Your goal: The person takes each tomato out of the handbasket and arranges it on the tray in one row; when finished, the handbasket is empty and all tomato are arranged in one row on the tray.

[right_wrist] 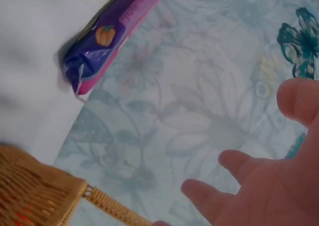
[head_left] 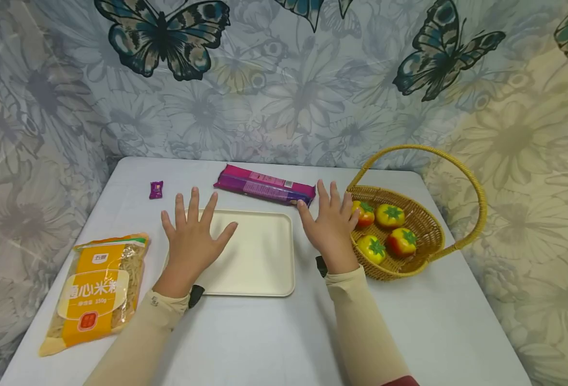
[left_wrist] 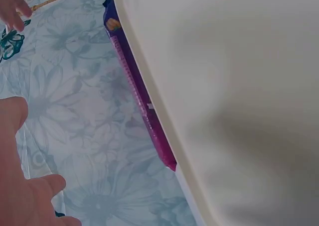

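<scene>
My left hand (head_left: 190, 244) hovers above the left part of a cream tray (head_left: 264, 257), fingers spread and holding nothing. Just left of the wicker basket (head_left: 430, 230), my right hand (head_left: 331, 228) is also spread, with nothing in it. Its fingertips overlap the basket's left rim in the head view. Inside the basket lie several red-and-yellow toy fruits with green leafy tops, such as the toy fruit (head_left: 401, 242) at the right. Behind the tray lies a long purple-and-pink snack packet (head_left: 264, 185); its blue end (right_wrist: 92, 61) shows in the right wrist view.
A yellow bag of rice noodles (head_left: 95, 292) lies at the table's left side. Farther back is a small purple wrapped candy (head_left: 156, 190). The basket's tall handle (head_left: 479, 198) arches out to the right. Floral cloth with butterflies (head_left: 308, 102) hangs behind the white table (head_left: 264, 343).
</scene>
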### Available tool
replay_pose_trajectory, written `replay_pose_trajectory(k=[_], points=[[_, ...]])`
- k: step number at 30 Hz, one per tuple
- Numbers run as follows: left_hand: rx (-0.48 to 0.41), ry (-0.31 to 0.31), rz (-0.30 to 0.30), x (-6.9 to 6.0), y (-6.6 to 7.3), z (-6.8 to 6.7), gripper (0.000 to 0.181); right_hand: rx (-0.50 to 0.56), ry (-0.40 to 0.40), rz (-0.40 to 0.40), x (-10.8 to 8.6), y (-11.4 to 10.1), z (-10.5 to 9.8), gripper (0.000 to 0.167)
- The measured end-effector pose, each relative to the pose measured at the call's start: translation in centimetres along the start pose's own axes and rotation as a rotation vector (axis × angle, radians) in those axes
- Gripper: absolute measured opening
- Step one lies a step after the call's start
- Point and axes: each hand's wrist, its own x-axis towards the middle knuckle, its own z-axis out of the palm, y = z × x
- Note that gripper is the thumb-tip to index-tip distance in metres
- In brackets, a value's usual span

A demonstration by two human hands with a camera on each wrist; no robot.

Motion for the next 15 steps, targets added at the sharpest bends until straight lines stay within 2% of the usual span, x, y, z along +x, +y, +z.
replay_pose_trajectory(k=[12,15], points=[[-0.013,-0.030,-0.028,-2.0,-0.8,-0.5,0.088,0.011,0.043,0.078,0.5,3.0,-1.6,0.079],[-0.015,-0.053,-0.042,-2.7,-1.1,-0.5,0.089,0.014,0.037,0.092,0.5,3.7,-2.2,0.079]])
